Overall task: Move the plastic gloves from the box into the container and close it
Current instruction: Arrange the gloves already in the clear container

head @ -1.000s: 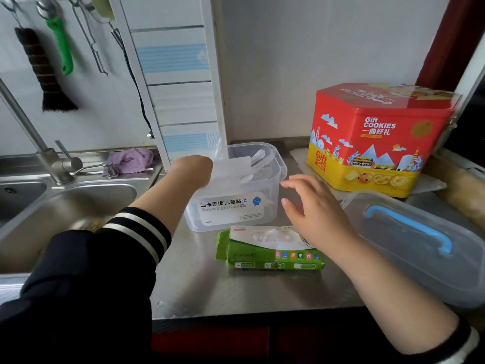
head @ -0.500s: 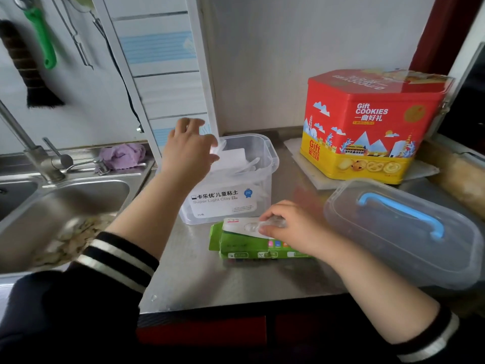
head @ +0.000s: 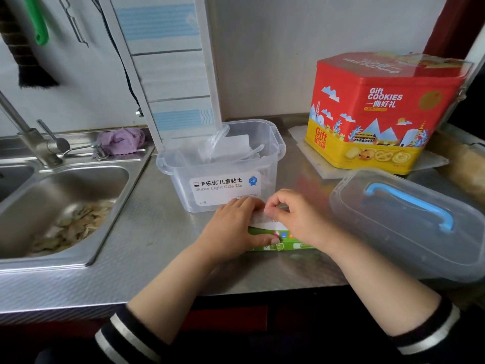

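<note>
Both hands are on the green box (head: 278, 244), which lies flat on the steel counter (head: 157, 232) just in front of the container (head: 223, 166). Left hand (head: 233, 227) lies over the left part of the box, the fingers across its top and the thumb pressed on its front side, so it holds the box in place. Right hand (head: 294, 219) is at the top opening, with curled fingers that pinch a thin clear sheet, which looks like a glove (head: 262, 218); how much of it is out of the box I cannot tell.

From the left side: a steel sink (head: 60, 206) with some pale scraps in its bowl, a tap (head: 29, 135) behind it, and a purple cloth (head: 120, 139) on the sink's back edge. On the wall above hang a dark brush (head: 23, 56) and a tool with a green handle (head: 39, 24).

Next comes the container, clear, open, with a white label on its front wall. Inside it are clear plastic pieces and a white card, not easy to tell apart.

To the right of the hands the clear lid (head: 409, 227) with a blue handle lies on the counter, apart from the container. Behind the lid stands a red and yellow cookie tin (head: 378, 114), closed, on a pale mat.
</note>
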Action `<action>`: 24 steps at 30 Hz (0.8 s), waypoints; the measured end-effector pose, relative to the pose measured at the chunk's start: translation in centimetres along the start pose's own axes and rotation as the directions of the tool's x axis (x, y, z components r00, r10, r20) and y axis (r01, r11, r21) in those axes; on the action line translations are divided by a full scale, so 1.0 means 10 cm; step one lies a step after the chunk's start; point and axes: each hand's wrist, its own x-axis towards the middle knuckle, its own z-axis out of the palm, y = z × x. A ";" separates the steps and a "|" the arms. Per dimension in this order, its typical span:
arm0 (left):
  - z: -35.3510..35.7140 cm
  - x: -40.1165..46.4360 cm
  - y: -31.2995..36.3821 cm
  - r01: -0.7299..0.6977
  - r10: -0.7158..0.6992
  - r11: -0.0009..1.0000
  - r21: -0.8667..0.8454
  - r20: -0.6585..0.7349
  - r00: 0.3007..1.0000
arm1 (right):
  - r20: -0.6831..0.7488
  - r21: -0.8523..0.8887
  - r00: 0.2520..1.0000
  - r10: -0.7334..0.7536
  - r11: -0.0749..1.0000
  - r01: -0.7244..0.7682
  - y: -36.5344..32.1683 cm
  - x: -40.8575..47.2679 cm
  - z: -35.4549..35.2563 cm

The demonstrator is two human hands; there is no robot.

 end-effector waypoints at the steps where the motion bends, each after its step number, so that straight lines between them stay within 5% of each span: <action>1: 0.01 0.01 -0.01 0.005 -0.005 1.000 -0.003 -0.001 1.000 | 0.007 0.007 1.000 0.014 1.000 -0.014 -0.02 -0.01 0.00; 3: 0.02 0.03 -0.03 0.012 -0.012 1.000 -0.025 0.006 1.000 | 0.006 0.057 0.999 0.037 0.998 -0.038 -0.12 -0.02 -0.02; 7: 0.04 0.02 -0.06 0.006 -0.007 0.996 -0.088 -0.015 1.000 | -0.246 0.561 0.964 0.104 0.826 0.054 -0.47 0.05 -0.40; 9: 0.07 0.00 -0.07 0.010 -0.016 0.992 -0.124 -0.043 0.999 | -0.249 0.403 0.969 -0.010 0.908 0.113 -0.58 0.08 -0.58; 10: 0.08 -0.01 -0.07 0.005 -0.014 0.990 -0.140 -0.062 0.998 | -0.136 0.261 0.990 -0.045 0.962 0.080 -0.60 0.09 -0.60; 13: 0.09 -0.03 -0.07 -0.004 -0.015 0.982 -0.187 -0.102 0.995 | 0.200 -0.168 0.974 0.108 0.983 -0.074 -0.43 0.04 -0.35; 15: 0.08 -0.05 -0.06 -0.001 -0.022 0.979 -0.206 -0.108 0.994 | 0.181 -0.200 0.981 0.071 0.979 -0.034 -0.29 0.00 -0.11; 21: 0.06 -0.07 -0.01 0.021 -0.047 0.979 -0.201 -0.126 0.991 | -0.105 0.117 0.991 0.085 0.991 -0.073 -0.20 -0.05 0.03; 24: 0.03 -0.10 -0.01 0.011 -0.047 0.969 -0.247 -0.142 0.989 | -0.206 0.553 0.950 0.235 0.829 -0.085 -0.28 -0.03 -0.15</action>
